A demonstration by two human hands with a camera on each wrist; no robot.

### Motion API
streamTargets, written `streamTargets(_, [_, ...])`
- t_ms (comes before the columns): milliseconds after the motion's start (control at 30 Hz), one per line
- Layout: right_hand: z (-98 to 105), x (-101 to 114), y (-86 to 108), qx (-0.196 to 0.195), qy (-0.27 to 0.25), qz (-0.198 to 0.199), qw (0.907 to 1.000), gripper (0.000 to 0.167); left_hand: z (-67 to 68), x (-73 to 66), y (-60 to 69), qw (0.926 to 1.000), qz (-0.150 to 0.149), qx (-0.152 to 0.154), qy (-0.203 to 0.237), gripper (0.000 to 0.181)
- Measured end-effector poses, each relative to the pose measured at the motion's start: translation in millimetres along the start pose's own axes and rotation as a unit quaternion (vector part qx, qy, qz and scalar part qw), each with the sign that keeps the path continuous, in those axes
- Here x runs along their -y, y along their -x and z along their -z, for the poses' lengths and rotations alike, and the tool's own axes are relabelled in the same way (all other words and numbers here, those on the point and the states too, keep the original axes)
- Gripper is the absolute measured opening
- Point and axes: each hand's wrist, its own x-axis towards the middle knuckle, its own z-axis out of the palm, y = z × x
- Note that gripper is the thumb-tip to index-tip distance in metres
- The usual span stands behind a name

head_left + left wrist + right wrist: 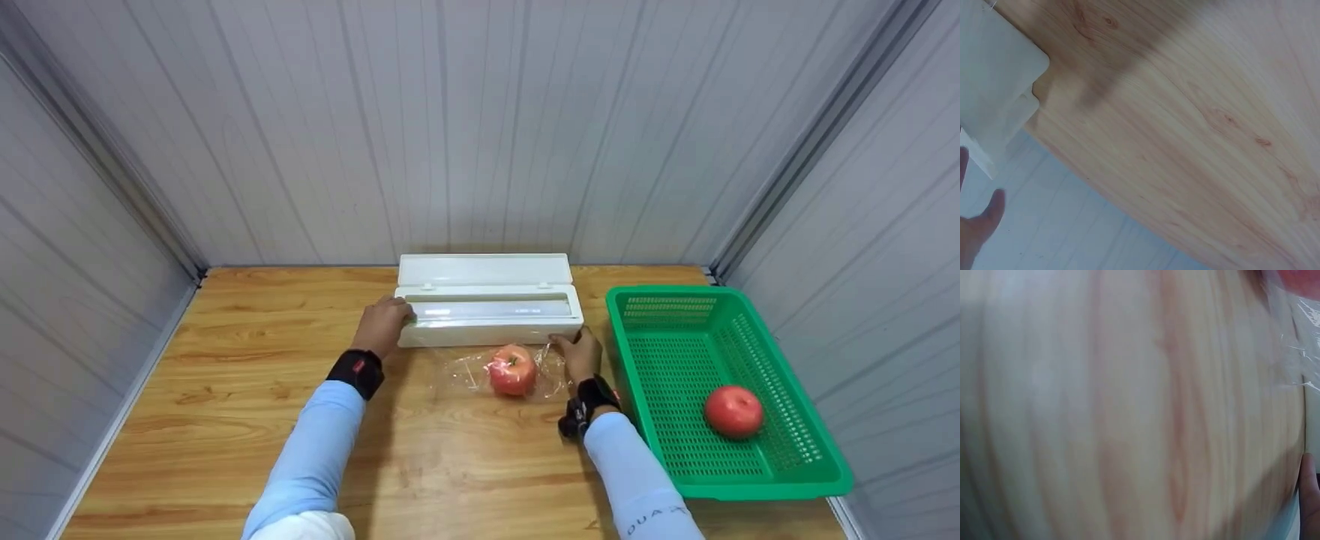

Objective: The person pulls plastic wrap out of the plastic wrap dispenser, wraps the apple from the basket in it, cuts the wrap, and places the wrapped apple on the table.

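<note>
Key spatial relation: a red-and-yellow apple (513, 370) lies on the person's side of a white box (487, 334), leftward of the right hand (582, 356), which is nearer to it than the left hand (381, 328). The box's long axis runs left to right, spanning the gap between the hands. The right hand grips the near right corner, thumb along the front wall; the left hand rests at the left end, its fingers curved over the rim, though whether they clasp it cannot be told. The box is smooth and oblong, apparently plastic, with its flat lid (484, 270) tipped back and a pale, glossy roll (491, 309) lying lengthwise inside. Crinkled, transparent film (466, 373) spreads about the rounded apple; how far it encloses the fruit is unclear. The table (247, 390) shows knotted wood grain. At right, a perforated green basket (679, 289) contains a second apple (734, 412).
</note>
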Motion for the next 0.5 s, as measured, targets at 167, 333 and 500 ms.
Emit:
streamTargets(167, [-1.9, -1.7, -1.0, -0.003, -0.002, -0.004, 1.0, 0.036, 3.2, 0.0, 1.4, 0.998, 0.01, 0.015, 0.06, 0.009])
streamTargets(333, [-3.1, -2.4, 0.7, 0.003, -0.015, -0.007, 0.9998, 0.038, 4.7, 4.6, 3.6, 0.9973, 0.003, 0.019, 0.071, 0.011])
streamTargets(500, [-1.5, -3.1, -0.7, -0.01, -0.001, 0.003, 0.9999, 0.037, 6.5, 8.3, 4.6, 0.9972, 0.026, 0.038, 0.059, 0.016])
